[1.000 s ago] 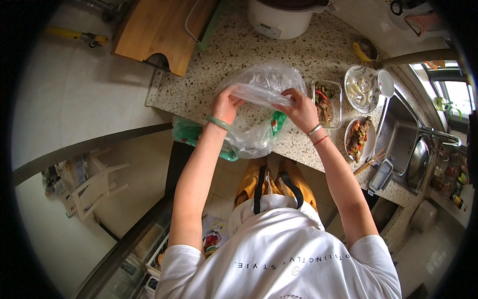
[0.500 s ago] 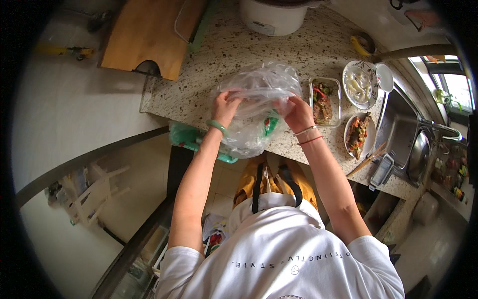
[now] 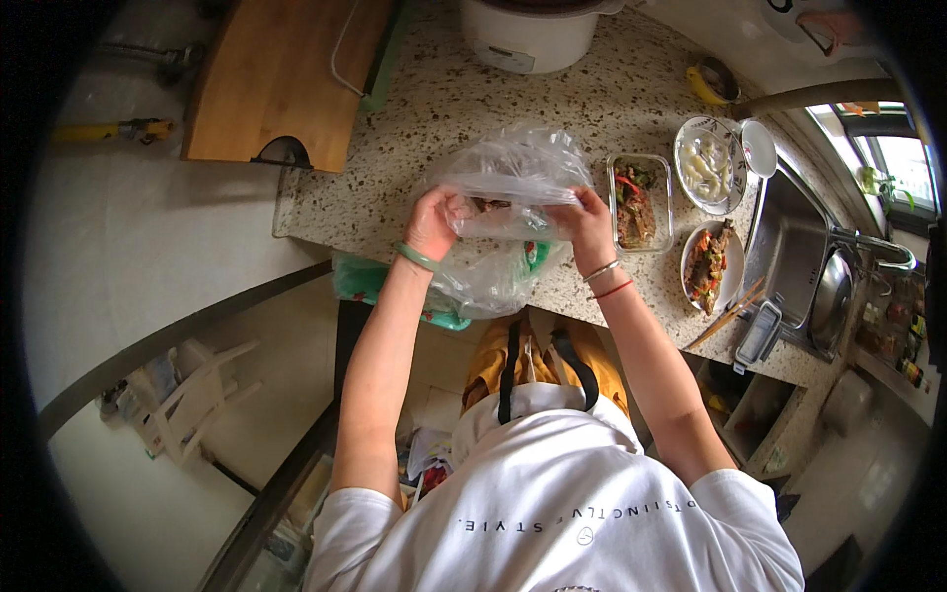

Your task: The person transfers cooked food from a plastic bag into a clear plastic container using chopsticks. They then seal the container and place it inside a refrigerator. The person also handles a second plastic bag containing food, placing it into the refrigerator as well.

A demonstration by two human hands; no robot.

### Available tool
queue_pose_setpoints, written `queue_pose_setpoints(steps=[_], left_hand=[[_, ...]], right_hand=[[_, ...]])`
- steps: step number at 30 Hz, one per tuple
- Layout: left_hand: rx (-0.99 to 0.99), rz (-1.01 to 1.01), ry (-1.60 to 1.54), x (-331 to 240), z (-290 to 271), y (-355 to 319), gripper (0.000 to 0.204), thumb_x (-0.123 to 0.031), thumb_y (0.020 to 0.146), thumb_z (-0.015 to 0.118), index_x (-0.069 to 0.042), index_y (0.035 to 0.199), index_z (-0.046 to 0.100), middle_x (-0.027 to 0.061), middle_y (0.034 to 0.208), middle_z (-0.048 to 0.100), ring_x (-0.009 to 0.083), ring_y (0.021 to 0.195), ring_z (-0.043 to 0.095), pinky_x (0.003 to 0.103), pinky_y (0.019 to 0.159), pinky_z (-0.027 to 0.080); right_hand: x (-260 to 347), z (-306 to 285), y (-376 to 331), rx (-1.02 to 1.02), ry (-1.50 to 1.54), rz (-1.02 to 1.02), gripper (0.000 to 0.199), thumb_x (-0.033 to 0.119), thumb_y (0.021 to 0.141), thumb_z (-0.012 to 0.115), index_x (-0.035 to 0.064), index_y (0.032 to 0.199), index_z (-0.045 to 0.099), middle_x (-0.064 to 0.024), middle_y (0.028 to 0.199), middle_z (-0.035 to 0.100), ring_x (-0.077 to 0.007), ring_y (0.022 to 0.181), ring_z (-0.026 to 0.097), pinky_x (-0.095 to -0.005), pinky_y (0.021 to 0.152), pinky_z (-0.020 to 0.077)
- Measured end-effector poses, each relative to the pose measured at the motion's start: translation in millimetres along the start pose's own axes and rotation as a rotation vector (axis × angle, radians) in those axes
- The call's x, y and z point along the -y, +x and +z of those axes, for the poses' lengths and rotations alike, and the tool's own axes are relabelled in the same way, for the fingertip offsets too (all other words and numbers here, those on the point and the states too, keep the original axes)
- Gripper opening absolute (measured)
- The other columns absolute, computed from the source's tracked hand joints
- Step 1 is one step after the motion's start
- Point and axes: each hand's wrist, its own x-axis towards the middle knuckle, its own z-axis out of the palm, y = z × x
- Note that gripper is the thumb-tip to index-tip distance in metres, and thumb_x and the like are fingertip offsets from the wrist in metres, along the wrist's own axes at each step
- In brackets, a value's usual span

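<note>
A clear plastic bag lies crumpled on the speckled counter, with something dark showing inside near its lower edge. My left hand grips the bag's left side. My right hand pinches its right side. More thin plastic hangs over the counter's front edge below my hands. A green bangle is on my left wrist; bracelets are on my right.
Right of the bag stand a rectangular glass container of cooked food, a plate of pale food and a plate of vegetables. A wooden board, a white cooker and a sink surround them.
Both hands have come lower and closer together on the bag. The bag, held up and spread a second ago, now sits bunched on the counter.
</note>
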Motion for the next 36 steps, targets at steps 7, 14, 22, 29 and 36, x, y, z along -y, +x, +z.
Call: queue_pose_setpoints(steps=[7,14,22,29,36], left_hand=[[-0.284,0.289,0.660,10.4,20.9,-0.7,0.032,-0.014,0.083,0.064,-0.005,0.113,0.060,0.0013,0.091,0.064,0.0102,0.080,0.057,0.028,0.070,0.045],[-0.541,0.345,1.032,11.8,28.4,21.7,0.036,-0.031,0.087,0.061,-0.001,0.107,0.064,0.0053,0.087,0.065,0.0140,0.076,0.056,0.028,0.069,0.044],[-0.407,0.078,0.377,3.9,11.9,32.4,0.043,-0.035,0.086,0.060,-0.007,0.119,0.057,0.0053,0.116,0.058,0.0207,0.098,0.059,0.036,0.083,0.049],[-0.365,-0.217,0.279,-1.5,-8.6,42.1,0.044,-0.034,0.086,0.060,-0.008,0.121,0.054,0.0036,0.120,0.057,0.0184,0.107,0.056,0.034,0.086,0.049],[-0.106,-0.001,0.341,-12.4,4.5,3.3,0.039,-0.027,0.084,0.062,-0.008,0.118,0.057,0.0008,0.108,0.058,0.0136,0.092,0.058,0.030,0.073,0.050]], right_hand=[[-4.4,1.6,16.6,0.055,0.560,0.171,0.017,0.006,0.093,0.045,0.0026,0.103,0.057,0.0002,0.073,0.052,-0.0127,0.058,0.048,-0.0254,0.054,0.0428],[-13.7,22.5,26.9,-0.218,-0.186,-0.119,0.030,0.019,0.094,0.050,0.0024,0.118,0.059,0.0072,0.067,0.046,-0.0039,0.049,0.035,-0.0211,0.042,0.0278],[-0.5,43.4,48.8,-0.289,-0.181,0.043,0.032,0.022,0.090,0.055,-0.0007,0.109,0.066,0.0041,0.065,0.048,-0.0074,0.056,0.038,-0.0259,0.050,0.0329],[-9.9,25.2,62.8,-0.165,-0.138,0.243,0.027,0.013,0.086,0.053,0.0000,0.106,0.063,-0.0006,0.069,0.051,-0.0120,0.056,0.043,-0.0292,0.049,0.0352],[29.2,17.4,25.5,0.267,-0.268,0.130,0.046,0.009,0.081,0.058,0.0089,0.127,0.055,-0.0132,0.123,0.052,-0.0204,0.109,0.050,-0.0348,0.097,0.0363]])
